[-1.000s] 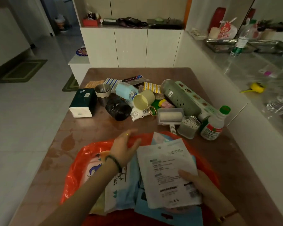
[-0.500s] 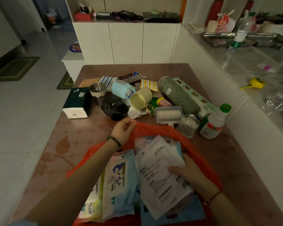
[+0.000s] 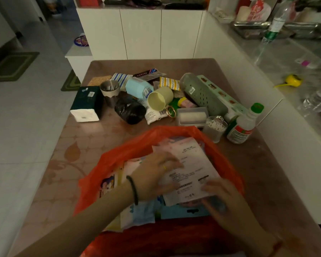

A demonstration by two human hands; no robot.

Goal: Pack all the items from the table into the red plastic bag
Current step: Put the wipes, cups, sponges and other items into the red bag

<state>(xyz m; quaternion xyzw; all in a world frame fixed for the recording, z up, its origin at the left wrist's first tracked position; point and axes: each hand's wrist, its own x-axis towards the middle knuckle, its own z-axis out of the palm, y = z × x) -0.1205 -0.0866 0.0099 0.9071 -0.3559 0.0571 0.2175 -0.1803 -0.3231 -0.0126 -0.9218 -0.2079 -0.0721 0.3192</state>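
Red plastic bag (image 3: 224, 160) lies on the near part of the counter (image 3: 69, 145). Its mouth is open and the far rim is raised, which I judge lets flat goods slide in from the person's side.

- White printed packet (image 3: 191, 173): inside the bag's mouth, on top of the stack.
- Left grip (image 3: 154, 177): fingers fairly straight and spread, laid flat on the packet's left edge. Judged to be pressing it level onto the blue and cartoon-printed packets (image 3: 139, 216) beneath.
- Right grip (image 3: 226, 201): at the packet's near right corner and motion-blurred. Cannot tell whether it pinches the corner or only pushes it.

Unpacked, beyond the bag's far rim:
- Far left: dark tissue box (image 3: 87, 101), steel cup (image 3: 109, 89).
- Straight beyond: black roll (image 3: 130, 112), cream cup (image 3: 160, 101) lying on its side, pale blue carton (image 3: 137, 88).
- Just past the rim: clear box (image 3: 192, 116) holding a white roll.
- Right: swab jar (image 3: 214, 128), green-capped bottle (image 3: 243, 127), with a green perforated tube (image 3: 202, 93) behind them.

Task judged early, since most of the pile is not yet in the bag.

Hidden or unclear:
- The bag's near end is cut off by the frame edge.
- The number of packets underneath cannot be counted.
- The packet print is unreadable.
- Small things behind the cream cup overlap too much to name.
- The light is dim throughout.
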